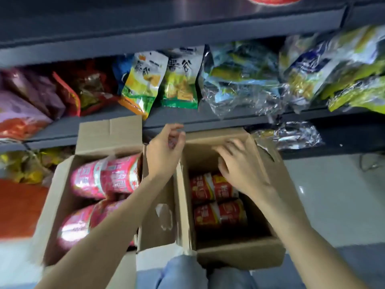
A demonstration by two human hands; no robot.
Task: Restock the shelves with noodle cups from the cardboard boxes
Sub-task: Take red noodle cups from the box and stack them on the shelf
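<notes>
Two open cardboard boxes stand on the floor below the shelves. The left box [60, 190] holds large pink noodle cups [104, 178] lying on their sides. The right box [239, 255] holds smaller red noodle cups [208, 213] deep inside. My left hand [164, 153] hovers over the flaps between the two boxes, fingers loosely curled and holding nothing. My right hand [239, 167] reaches into the right box with fingers spread, its fingertips just above the far red cups; no cup is gripped.
The grey shelf [187, 122] right above the boxes carries green, yellow and blue snack bags [179, 80] and purple and red packs [25, 113] at the left. A clear wrapped pack [287, 136] lies beyond the right box. My knees in jeans [187, 272] touch the boxes' near side.
</notes>
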